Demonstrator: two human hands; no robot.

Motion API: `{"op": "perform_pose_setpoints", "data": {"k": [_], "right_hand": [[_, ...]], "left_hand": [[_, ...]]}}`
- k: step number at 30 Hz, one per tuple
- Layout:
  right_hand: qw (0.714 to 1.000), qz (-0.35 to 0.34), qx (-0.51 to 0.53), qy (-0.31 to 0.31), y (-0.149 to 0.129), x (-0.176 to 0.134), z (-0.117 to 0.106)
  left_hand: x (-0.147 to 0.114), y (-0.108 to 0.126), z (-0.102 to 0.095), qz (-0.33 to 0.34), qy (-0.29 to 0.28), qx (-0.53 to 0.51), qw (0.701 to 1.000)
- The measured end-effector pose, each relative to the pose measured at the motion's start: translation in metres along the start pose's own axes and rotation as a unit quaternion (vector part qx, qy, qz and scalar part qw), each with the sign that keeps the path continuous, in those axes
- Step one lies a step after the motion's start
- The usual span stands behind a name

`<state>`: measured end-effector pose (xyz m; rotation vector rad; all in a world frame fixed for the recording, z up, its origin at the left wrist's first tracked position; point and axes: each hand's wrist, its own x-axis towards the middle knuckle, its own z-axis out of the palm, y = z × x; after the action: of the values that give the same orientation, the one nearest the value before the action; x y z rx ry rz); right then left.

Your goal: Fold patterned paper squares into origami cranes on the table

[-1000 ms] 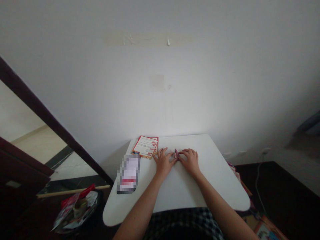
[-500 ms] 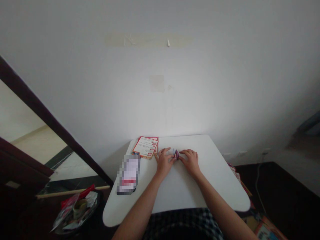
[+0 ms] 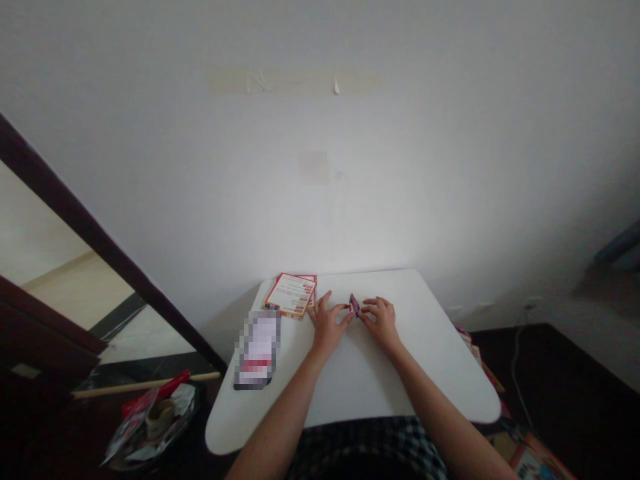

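1. From where I'm standing: both forearms bare, reaching forward and angling inward.
2. Left forearm (image 3: 280, 417) slants in to left wrist (image 3: 317, 353); right forearm (image 3: 445, 410) mirrors it to right wrist (image 3: 399, 352).
3. Left hand (image 3: 328, 328): back up, index reaching inward, thumb just below it, the other fingers spread, one lifted forward.
4. Right hand (image 3: 383, 325): back up, fingers bent and fanned toward the left hand, thumb below index.
5. Thumb and index tips of both hands face each other, near but apart. Exact grip: too small to read.
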<state>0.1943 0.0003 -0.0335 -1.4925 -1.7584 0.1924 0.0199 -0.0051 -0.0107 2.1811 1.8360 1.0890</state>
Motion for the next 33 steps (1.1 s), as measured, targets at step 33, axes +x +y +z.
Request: {"op": "perform_pose_setpoints", "data": {"k": [33], "right_hand": [[0.999,0.008,-0.033,-0.025,-0.013,-0.002,0.002]], "left_hand": [[-0.004,0.016,0.001,-0.019,-0.023,0.012,0.999]]}}
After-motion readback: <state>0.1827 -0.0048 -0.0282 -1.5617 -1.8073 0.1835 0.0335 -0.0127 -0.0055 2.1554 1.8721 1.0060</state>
